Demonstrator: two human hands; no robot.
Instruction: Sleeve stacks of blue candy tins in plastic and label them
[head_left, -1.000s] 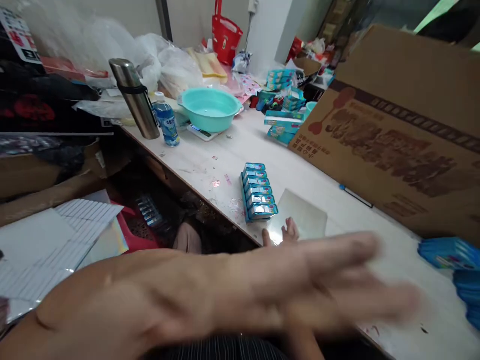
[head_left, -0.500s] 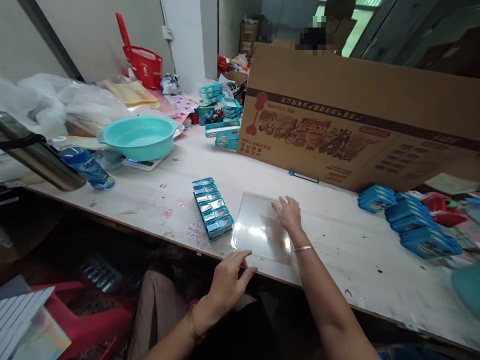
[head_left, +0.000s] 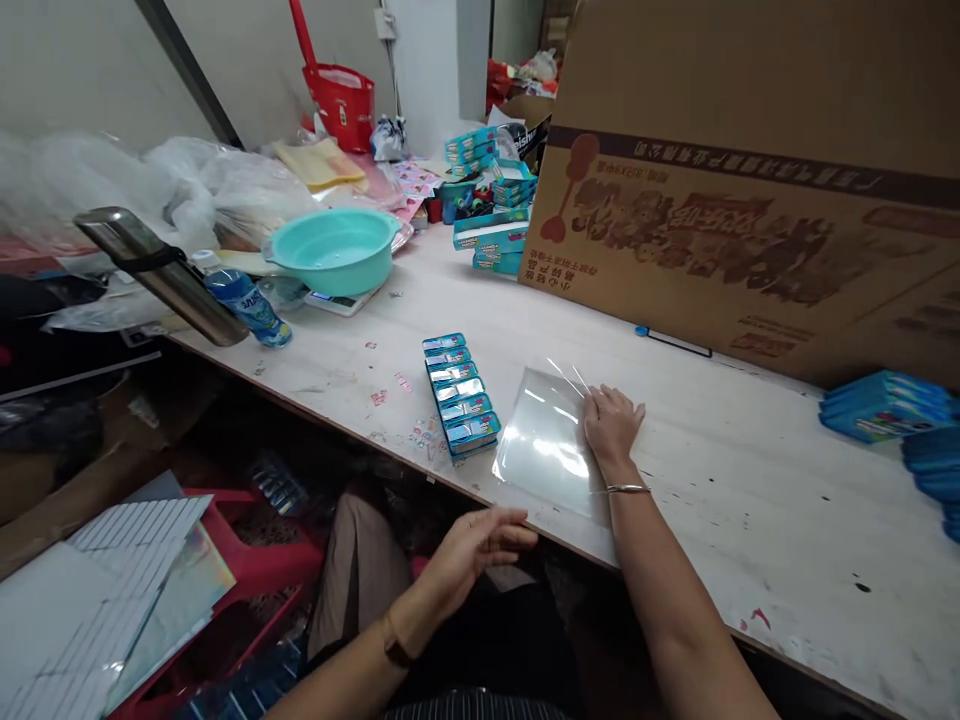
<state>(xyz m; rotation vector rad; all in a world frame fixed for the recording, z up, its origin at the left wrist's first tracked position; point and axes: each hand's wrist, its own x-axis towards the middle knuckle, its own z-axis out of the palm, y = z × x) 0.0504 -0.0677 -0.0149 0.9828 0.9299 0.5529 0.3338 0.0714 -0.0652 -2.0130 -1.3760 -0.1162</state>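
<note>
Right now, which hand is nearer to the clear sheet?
Right. The right hand is at the right edge of the clear sheet, apparently touching it; the left hand is by the near edge of the table, apart from the sheet.

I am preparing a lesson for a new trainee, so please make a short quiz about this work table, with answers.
1. What is nearest to the right hand: A) the bottle, B) the clear sheet, C) the basin?
2. True or false: the left hand holds the bottle.
3. How many packs are in the blue row beside the sheet?

Key: 1. B. 2. False; no object shows in it. 3. Six.
</note>
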